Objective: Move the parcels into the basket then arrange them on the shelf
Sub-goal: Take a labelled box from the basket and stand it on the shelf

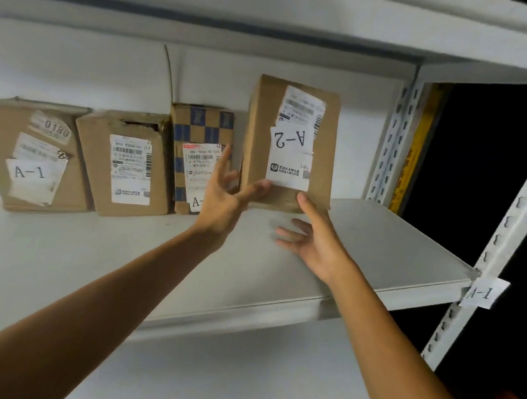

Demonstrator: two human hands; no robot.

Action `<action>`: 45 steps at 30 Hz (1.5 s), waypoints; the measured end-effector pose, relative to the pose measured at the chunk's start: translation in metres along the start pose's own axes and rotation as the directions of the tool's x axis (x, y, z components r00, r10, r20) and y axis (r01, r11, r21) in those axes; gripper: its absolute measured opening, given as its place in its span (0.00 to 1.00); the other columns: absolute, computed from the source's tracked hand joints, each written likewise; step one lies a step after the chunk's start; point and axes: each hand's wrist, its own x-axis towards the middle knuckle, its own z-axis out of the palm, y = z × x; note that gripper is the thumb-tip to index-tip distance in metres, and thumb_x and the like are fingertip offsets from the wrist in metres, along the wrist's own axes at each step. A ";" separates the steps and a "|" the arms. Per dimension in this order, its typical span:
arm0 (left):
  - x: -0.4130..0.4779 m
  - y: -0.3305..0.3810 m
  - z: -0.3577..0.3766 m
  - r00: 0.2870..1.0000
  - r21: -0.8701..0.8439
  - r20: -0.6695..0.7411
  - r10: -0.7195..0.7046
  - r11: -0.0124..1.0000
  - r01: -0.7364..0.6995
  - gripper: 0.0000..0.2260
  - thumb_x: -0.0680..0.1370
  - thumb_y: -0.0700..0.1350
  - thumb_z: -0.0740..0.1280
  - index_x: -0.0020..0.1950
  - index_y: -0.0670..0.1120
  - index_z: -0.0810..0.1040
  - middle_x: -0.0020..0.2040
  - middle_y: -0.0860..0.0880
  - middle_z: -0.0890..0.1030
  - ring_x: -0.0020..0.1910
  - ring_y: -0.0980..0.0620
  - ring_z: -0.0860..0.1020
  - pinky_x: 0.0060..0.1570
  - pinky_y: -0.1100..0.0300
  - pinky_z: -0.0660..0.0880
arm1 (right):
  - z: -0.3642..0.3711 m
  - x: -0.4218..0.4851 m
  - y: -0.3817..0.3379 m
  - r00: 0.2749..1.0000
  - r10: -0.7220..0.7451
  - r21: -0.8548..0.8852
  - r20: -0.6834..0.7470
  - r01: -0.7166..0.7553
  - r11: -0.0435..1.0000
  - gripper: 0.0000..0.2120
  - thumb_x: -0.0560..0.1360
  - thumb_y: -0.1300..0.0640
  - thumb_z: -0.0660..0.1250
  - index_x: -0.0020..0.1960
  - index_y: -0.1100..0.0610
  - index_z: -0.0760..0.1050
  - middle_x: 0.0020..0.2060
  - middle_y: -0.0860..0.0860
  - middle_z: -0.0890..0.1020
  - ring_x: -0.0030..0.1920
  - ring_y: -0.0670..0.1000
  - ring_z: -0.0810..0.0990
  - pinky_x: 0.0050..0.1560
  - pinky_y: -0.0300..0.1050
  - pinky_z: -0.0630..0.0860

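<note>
Four parcels stand on the shelf (380, 242) ahead of both outstretched arms. The left hand (223, 202) is raised with its fingers (225, 160) spread and straight, gripping nothing; its thumb lies against the lower front of the tall parcel (262, 128). The right hand (313, 239) hovers low over the shelf board, its fingers (303, 203) loose and apart, with one fingertip touching the tall parcel's bottom edge. That parcel stands upright just beyond both sets of fingers, its white label reading "A-2" upside down. Behind the left fingers is a blue-checked parcel (198, 128) with a barcode label. Further left of them a plain parcel (127, 167) leans back, then one marked "A-1" and "0180" (34, 158). Well right of the right fingers, a paper tag (483, 293) on the post reads "A-1"
</note>
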 end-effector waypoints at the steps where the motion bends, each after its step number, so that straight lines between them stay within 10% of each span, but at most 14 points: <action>1: 0.003 -0.005 0.006 1.000 -0.001 0.021 -0.013 1.000 0.013 0.49 0.62 0.56 0.78 0.76 0.61 0.52 0.65 0.50 0.73 0.62 0.48 0.75 0.61 0.42 0.73 | -0.002 0.003 0.001 1.000 -0.013 0.071 -0.002 0.013 0.997 0.31 0.63 0.45 0.78 0.63 0.47 0.70 0.60 0.60 0.75 0.53 0.60 0.79 0.61 0.61 0.76; 5: 0.019 -0.019 0.006 0.978 0.045 0.193 -0.084 0.996 0.077 0.48 0.62 0.62 0.76 0.75 0.63 0.51 0.69 0.50 0.73 0.66 0.45 0.73 0.62 0.37 0.69 | -0.012 0.013 -0.011 0.989 -0.143 0.129 -0.043 0.147 0.981 0.32 0.70 0.52 0.74 0.70 0.44 0.64 0.60 0.56 0.78 0.58 0.59 0.80 0.56 0.62 0.78; 11: 0.056 -0.003 -0.023 0.996 -0.058 0.063 -0.064 0.996 0.068 0.47 0.66 0.56 0.74 0.76 0.60 0.48 0.72 0.44 0.67 0.66 0.43 0.72 0.61 0.42 0.71 | -0.038 0.015 -0.026 0.926 -0.300 -0.080 -0.229 0.289 0.954 0.33 0.71 0.57 0.72 0.71 0.45 0.60 0.57 0.51 0.80 0.55 0.50 0.81 0.44 0.49 0.79; 16: 0.073 -0.008 -0.021 0.967 0.183 0.253 -0.031 0.983 -0.016 0.34 0.64 0.47 0.78 0.66 0.45 0.69 0.59 0.45 0.80 0.55 0.45 0.81 0.51 0.50 0.80 | -0.033 0.034 -0.032 0.854 -0.450 -0.241 -0.261 0.393 0.887 0.14 0.78 0.57 0.66 0.62 0.49 0.69 0.55 0.47 0.80 0.56 0.49 0.80 0.45 0.39 0.78; 19: 0.076 -0.024 -0.012 0.992 0.209 0.120 0.033 0.976 -0.058 0.31 0.65 0.46 0.79 0.62 0.46 0.69 0.56 0.49 0.81 0.53 0.49 0.81 0.52 0.48 0.80 | -0.024 0.051 -0.042 0.883 -0.433 -0.397 -0.179 0.338 0.853 0.23 0.79 0.42 0.62 0.73 0.42 0.65 0.54 0.39 0.82 0.53 0.41 0.81 0.48 0.42 0.79; 23: 0.071 -0.035 0.000 0.993 0.320 0.021 0.119 0.940 -0.119 0.41 0.68 0.48 0.78 0.74 0.49 0.57 0.56 0.52 0.78 0.52 0.53 0.80 0.48 0.60 0.79 | -0.031 0.070 -0.050 0.917 -0.356 -0.346 -0.180 0.279 0.896 0.32 0.71 0.47 0.74 0.72 0.45 0.67 0.51 0.42 0.83 0.45 0.41 0.84 0.40 0.47 0.84; 28: 0.071 -0.034 0.013 0.922 0.778 0.147 0.357 0.534 -0.331 0.50 0.65 0.51 0.79 0.72 0.67 0.44 0.67 0.42 0.63 0.58 0.49 0.70 0.52 0.51 0.75 | -0.047 0.100 -0.052 0.845 -0.484 -0.349 -0.227 0.393 0.851 0.28 0.65 0.51 0.80 0.61 0.50 0.74 0.55 0.48 0.81 0.52 0.46 0.83 0.54 0.51 0.81; 37: 0.086 -0.063 0.014 0.887 0.979 0.163 0.433 0.040 -0.200 0.42 0.68 0.60 0.73 0.75 0.52 0.55 0.77 0.40 0.51 0.74 0.36 0.52 0.72 0.42 0.48 | -0.064 0.147 -0.061 0.837 -0.544 -0.575 0.059 0.474 0.667 0.38 0.56 0.36 0.77 0.63 0.48 0.75 0.58 0.46 0.80 0.58 0.45 0.79 0.59 0.49 0.78; 45: 0.093 -0.065 0.038 0.909 0.980 0.161 0.385 0.048 -0.194 0.44 0.70 0.52 0.74 0.77 0.56 0.48 0.67 0.42 0.64 0.60 0.41 0.66 0.59 0.47 0.70 | -0.052 0.171 -0.046 0.822 -0.562 -0.548 -0.089 0.430 0.717 0.46 0.64 0.43 0.79 0.71 0.58 0.60 0.62 0.55 0.73 0.58 0.52 0.76 0.55 0.36 0.77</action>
